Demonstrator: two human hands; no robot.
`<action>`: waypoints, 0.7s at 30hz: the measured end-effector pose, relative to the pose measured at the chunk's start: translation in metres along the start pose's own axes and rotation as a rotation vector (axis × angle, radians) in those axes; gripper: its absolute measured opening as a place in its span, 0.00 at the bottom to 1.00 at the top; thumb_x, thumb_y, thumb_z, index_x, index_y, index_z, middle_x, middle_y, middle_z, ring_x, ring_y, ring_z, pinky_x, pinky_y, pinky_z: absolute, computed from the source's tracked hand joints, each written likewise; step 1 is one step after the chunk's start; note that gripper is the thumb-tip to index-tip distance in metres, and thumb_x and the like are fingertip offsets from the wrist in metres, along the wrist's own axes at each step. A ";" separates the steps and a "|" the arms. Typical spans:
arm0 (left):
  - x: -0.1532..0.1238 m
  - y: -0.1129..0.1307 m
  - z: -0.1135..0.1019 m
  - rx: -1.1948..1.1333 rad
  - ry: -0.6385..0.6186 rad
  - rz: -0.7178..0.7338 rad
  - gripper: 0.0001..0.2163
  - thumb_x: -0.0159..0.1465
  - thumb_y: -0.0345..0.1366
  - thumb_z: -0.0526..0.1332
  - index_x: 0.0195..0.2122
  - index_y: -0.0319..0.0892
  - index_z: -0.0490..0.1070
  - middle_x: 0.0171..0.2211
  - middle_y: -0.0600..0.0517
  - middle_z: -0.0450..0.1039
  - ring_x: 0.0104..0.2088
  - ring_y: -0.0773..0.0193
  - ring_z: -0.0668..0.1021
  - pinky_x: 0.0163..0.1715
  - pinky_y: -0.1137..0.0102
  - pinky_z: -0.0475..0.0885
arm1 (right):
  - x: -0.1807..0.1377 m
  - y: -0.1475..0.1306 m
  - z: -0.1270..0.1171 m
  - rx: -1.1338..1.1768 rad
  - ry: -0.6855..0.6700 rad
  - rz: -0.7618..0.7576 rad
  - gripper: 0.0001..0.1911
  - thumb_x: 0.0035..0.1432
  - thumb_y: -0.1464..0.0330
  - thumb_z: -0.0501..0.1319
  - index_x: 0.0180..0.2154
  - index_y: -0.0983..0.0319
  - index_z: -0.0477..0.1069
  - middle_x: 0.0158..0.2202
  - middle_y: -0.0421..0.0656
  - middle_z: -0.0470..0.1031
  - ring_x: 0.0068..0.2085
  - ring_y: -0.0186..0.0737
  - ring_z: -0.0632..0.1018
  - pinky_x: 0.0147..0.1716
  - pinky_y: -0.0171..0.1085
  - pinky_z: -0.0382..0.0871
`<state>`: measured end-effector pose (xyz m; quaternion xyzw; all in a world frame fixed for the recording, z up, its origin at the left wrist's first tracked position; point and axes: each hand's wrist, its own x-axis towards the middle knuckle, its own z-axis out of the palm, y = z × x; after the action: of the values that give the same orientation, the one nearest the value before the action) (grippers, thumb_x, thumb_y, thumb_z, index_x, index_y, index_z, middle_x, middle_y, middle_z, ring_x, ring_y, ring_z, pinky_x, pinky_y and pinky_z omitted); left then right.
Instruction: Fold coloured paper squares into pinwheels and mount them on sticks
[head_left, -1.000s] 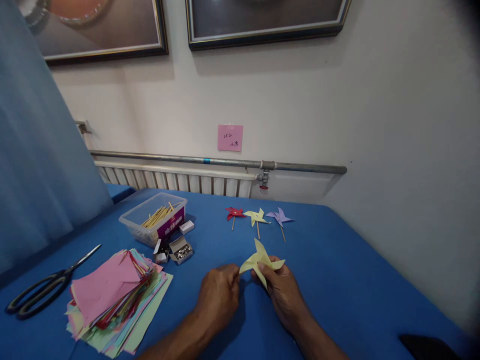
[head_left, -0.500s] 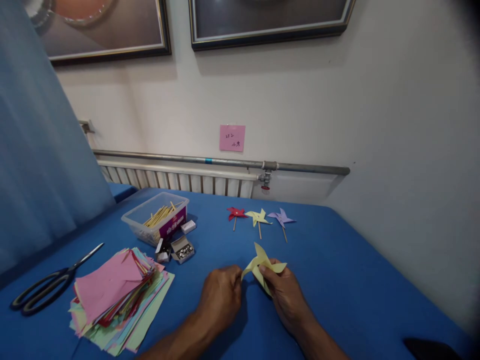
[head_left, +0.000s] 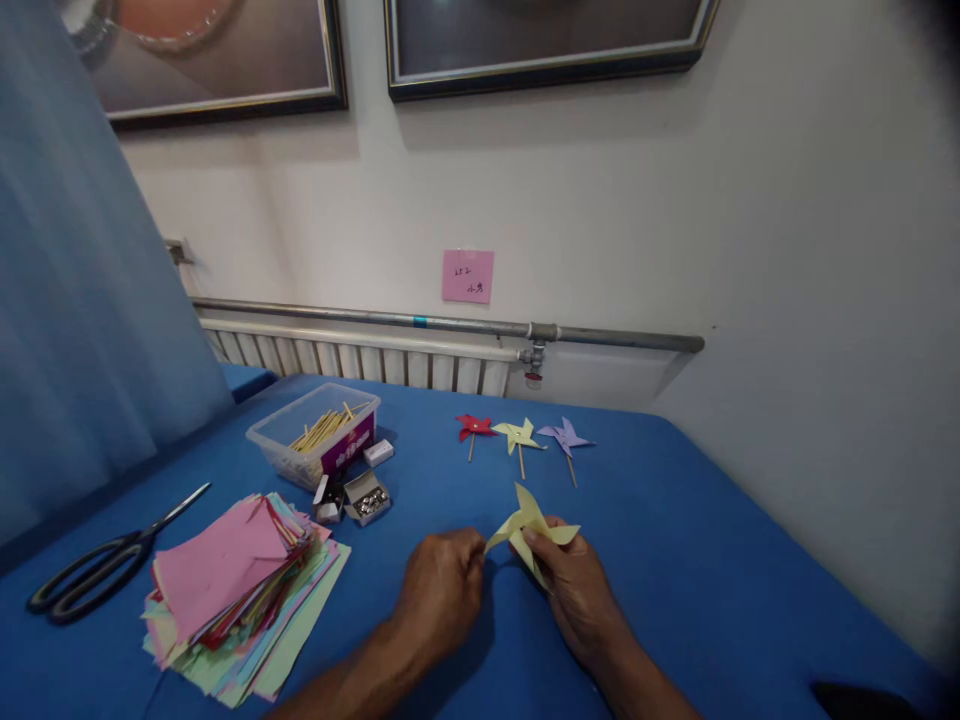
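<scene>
Above the blue table I hold a pale yellow paper pinwheel (head_left: 528, 516) with its blades folded in. My right hand (head_left: 581, 590) is closed on it, the thumb pressing at its centre. My left hand (head_left: 442, 585) is curled, with its fingertips at the tip of the left blade, apparently pinching it; the exact contact is hidden. Behind them lie finished pinwheels on sticks: a red pinwheel (head_left: 475, 427), a yellow pinwheel (head_left: 517, 436) and a purple pinwheel (head_left: 566, 436).
To the left are a stack of coloured paper (head_left: 217, 570) and black-handled scissors (head_left: 112, 565). Farther back stands a clear plastic tub (head_left: 281, 455) of thin sticks, beside an open box of metal pushpins (head_left: 367, 498) and a small white box (head_left: 379, 453). A radiator (head_left: 390, 362) runs along the wall.
Both hands keep the same grip on the yellow pinwheel. The whole view has shifted very slightly; nothing has been let go or picked up.
</scene>
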<state>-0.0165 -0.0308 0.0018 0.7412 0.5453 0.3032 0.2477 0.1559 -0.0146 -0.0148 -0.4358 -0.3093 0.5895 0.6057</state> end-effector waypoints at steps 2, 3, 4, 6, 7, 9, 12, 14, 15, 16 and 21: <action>0.000 0.001 -0.001 0.000 0.002 -0.006 0.10 0.63 0.25 0.54 0.29 0.41 0.72 0.26 0.54 0.73 0.28 0.66 0.73 0.29 0.72 0.57 | 0.000 0.000 0.000 0.009 -0.009 -0.004 0.23 0.36 0.59 0.80 0.28 0.60 0.71 0.23 0.34 0.72 0.26 0.35 0.70 0.28 0.33 0.64; 0.000 0.001 -0.001 -0.001 0.003 -0.008 0.10 0.63 0.25 0.54 0.29 0.41 0.72 0.26 0.54 0.72 0.28 0.66 0.73 0.30 0.72 0.58 | 0.001 0.000 0.000 0.012 -0.015 -0.005 0.22 0.36 0.59 0.80 0.28 0.60 0.72 0.23 0.34 0.72 0.26 0.34 0.70 0.28 0.33 0.64; 0.000 0.001 -0.001 -0.001 0.004 -0.010 0.10 0.63 0.25 0.54 0.28 0.41 0.71 0.26 0.54 0.72 0.28 0.66 0.73 0.30 0.72 0.58 | 0.001 0.001 -0.001 0.014 -0.018 -0.006 0.22 0.36 0.59 0.80 0.28 0.60 0.72 0.23 0.34 0.72 0.26 0.34 0.70 0.28 0.33 0.64; 0.000 0.001 0.000 -0.001 0.008 -0.011 0.10 0.63 0.25 0.54 0.29 0.41 0.72 0.26 0.54 0.73 0.29 0.66 0.73 0.30 0.71 0.58 | 0.001 0.001 -0.001 0.017 -0.016 -0.006 0.22 0.36 0.59 0.80 0.28 0.60 0.72 0.23 0.33 0.72 0.26 0.34 0.70 0.28 0.33 0.65; 0.000 0.000 0.000 -0.002 0.011 -0.010 0.10 0.63 0.25 0.54 0.29 0.41 0.72 0.26 0.54 0.73 0.29 0.66 0.73 0.30 0.71 0.58 | 0.002 0.001 -0.001 0.021 -0.014 -0.006 0.22 0.36 0.59 0.80 0.28 0.60 0.72 0.23 0.33 0.72 0.26 0.34 0.70 0.28 0.33 0.65; 0.001 -0.001 0.001 -0.001 0.020 -0.006 0.10 0.63 0.26 0.54 0.28 0.41 0.72 0.26 0.54 0.72 0.28 0.67 0.73 0.30 0.71 0.57 | 0.002 0.002 -0.001 0.028 -0.008 -0.005 0.22 0.35 0.60 0.80 0.28 0.60 0.73 0.23 0.33 0.73 0.26 0.34 0.71 0.28 0.33 0.66; 0.001 -0.003 0.001 -0.005 0.033 0.001 0.10 0.63 0.26 0.54 0.27 0.41 0.71 0.25 0.55 0.71 0.28 0.67 0.72 0.30 0.71 0.57 | 0.002 0.002 -0.001 0.036 -0.010 -0.003 0.21 0.36 0.60 0.80 0.29 0.60 0.73 0.23 0.34 0.73 0.26 0.35 0.71 0.28 0.33 0.67; 0.001 -0.003 0.001 -0.014 0.030 -0.003 0.10 0.63 0.27 0.54 0.27 0.41 0.72 0.25 0.55 0.71 0.28 0.67 0.72 0.29 0.71 0.56 | 0.002 0.002 -0.001 0.050 -0.013 0.000 0.21 0.36 0.61 0.80 0.29 0.60 0.73 0.23 0.34 0.74 0.26 0.35 0.72 0.29 0.33 0.68; 0.001 -0.003 0.001 -0.023 0.026 -0.008 0.10 0.63 0.27 0.54 0.27 0.41 0.72 0.25 0.55 0.71 0.27 0.67 0.72 0.29 0.71 0.56 | 0.001 0.001 -0.002 0.057 -0.017 0.002 0.21 0.36 0.61 0.80 0.29 0.60 0.73 0.23 0.34 0.74 0.26 0.35 0.72 0.29 0.33 0.68; 0.001 -0.003 0.001 -0.034 0.021 -0.013 0.10 0.63 0.27 0.54 0.28 0.41 0.72 0.25 0.55 0.71 0.28 0.67 0.72 0.29 0.71 0.57 | 0.001 0.001 -0.002 0.060 -0.020 0.004 0.21 0.36 0.61 0.80 0.28 0.60 0.73 0.23 0.34 0.74 0.26 0.35 0.72 0.29 0.33 0.68; 0.002 -0.003 0.001 -0.066 0.014 -0.026 0.10 0.63 0.28 0.54 0.29 0.41 0.73 0.25 0.55 0.72 0.28 0.67 0.73 0.29 0.72 0.57 | 0.000 -0.001 0.000 0.046 -0.023 0.000 0.21 0.37 0.60 0.80 0.29 0.60 0.74 0.25 0.36 0.76 0.28 0.36 0.74 0.31 0.34 0.70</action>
<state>-0.0171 -0.0286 -0.0004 0.7233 0.5464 0.3229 0.2721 0.1565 -0.0150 -0.0137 -0.4150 -0.3026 0.6013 0.6121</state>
